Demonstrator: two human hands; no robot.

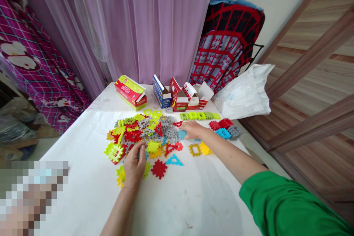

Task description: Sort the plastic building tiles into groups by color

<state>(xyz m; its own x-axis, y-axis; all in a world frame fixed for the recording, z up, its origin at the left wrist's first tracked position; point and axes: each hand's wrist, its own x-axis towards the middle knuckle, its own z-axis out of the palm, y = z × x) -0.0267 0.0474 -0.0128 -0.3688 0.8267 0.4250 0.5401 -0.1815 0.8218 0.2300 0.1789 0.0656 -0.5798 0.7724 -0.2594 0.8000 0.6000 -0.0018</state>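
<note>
A heap of interlocking plastic tiles (pixel 132 132) in red, grey, lime and yellow lies on the white table. My left hand (pixel 134 166) rests at the near edge of the heap, fingers curled toward the thumb; what they hold, if anything, is hidden. Beside it are a lime square tile (pixel 153 146) and a dark red square tile (pixel 159 169). My right hand (pixel 192 129) reaches to the heap's right side, its fingers closed at a blue square tile (pixel 181 135). Closer to me lies a blue triangular tile (pixel 174 160).
Sorted groups lie on the right: lime tiles (pixel 200 115), red tiles (pixel 225 123), blue tiles (pixel 223 133), grey tiles (pixel 235 132) and yellow tiles (pixel 205 148). Behind stand a red-and-lime box (pixel 129 92), a blue box (pixel 160 94), red boxes (pixel 178 97) and a white bag (pixel 243 92).
</note>
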